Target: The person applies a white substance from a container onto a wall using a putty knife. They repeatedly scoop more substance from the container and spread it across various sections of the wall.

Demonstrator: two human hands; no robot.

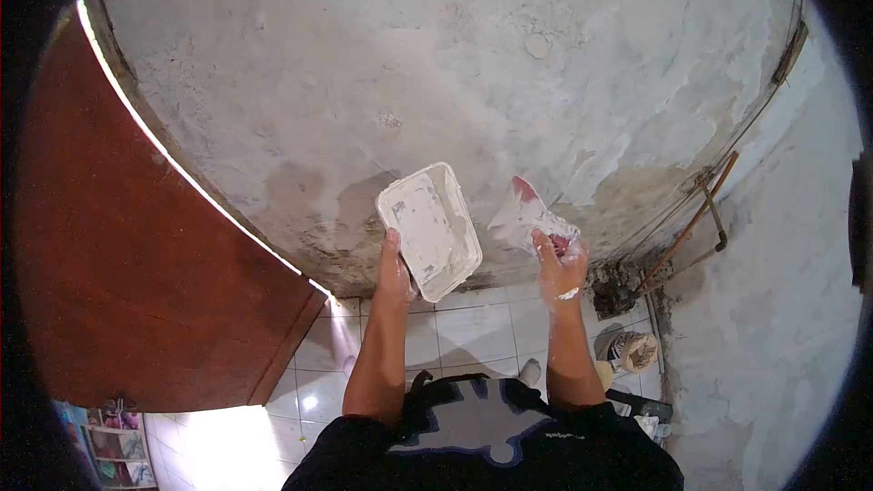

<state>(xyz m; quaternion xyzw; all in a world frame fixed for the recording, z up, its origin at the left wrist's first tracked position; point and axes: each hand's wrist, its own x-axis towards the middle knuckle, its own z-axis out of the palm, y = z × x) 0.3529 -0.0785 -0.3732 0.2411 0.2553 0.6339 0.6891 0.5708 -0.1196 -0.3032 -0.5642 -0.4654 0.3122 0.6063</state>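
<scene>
My left hand [394,275] grips the edge of a white rectangular plastic tub [462,229], tilted so its inside faces me. A thin, uneven coat of white putty covers its bottom and rim. To the right of the tub, my right hand [562,275] is closed around a putty scraper [520,216]. White putty covers most of the scraper, and a bit of red shows at its corner and near my fingers. White smears mark my right hand and wrist. Both things are held apart from each other, in front of the patchy grey wall [364,82].
A reddish-brown door [164,264] takes up the left side. Pipes [696,214] run along the right corner near a dark, damaged patch at the wall's foot. An open bag [639,352] stands on the white tiled floor [473,332]. At lower left is a small rack [118,444].
</scene>
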